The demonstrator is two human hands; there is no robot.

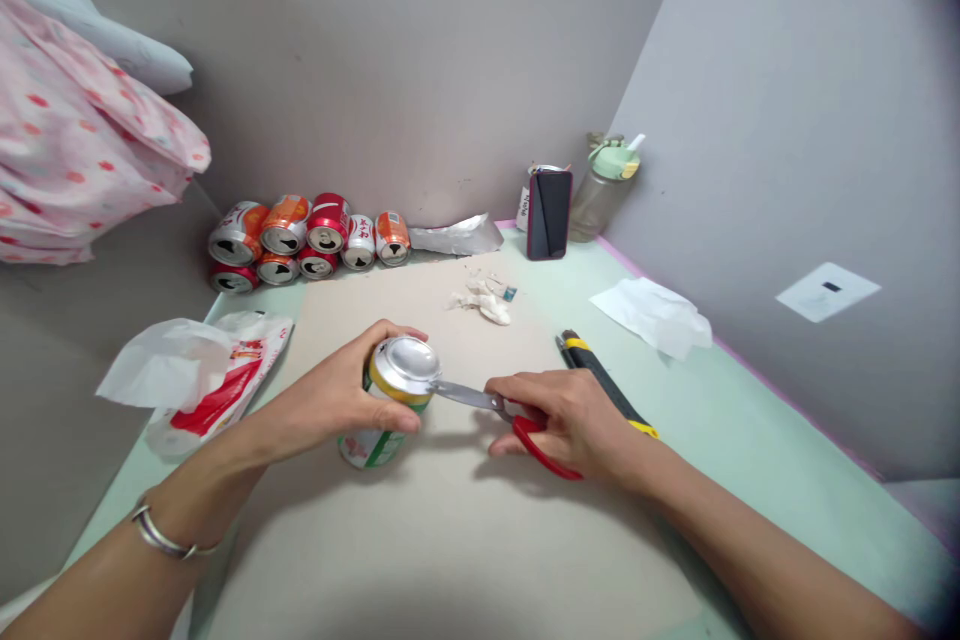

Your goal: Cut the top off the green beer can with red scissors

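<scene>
My left hand (367,385) is wrapped round a green, white and yellow drink can (386,445), whose domed silver bottom faces up. The can leans slightly over the beige board. In my right hand (562,420) are red-handled scissors (469,394), with fingers closed about the handles. The blades point left and their tips meet the can just below its silver rim. Whether the tips have gone through the metal, I cannot tell. A black and yellow utility knife (604,380) lies just beyond my right hand.
Several drink cans (328,222) are stacked by the wall, beside a cut metal sheet (461,235). Crumpled tissue (487,302) lies on the board (450,540). A phone (549,215) and bottle (596,195) stand behind. A tissue pack (232,380) lies left, white paper (652,312) right.
</scene>
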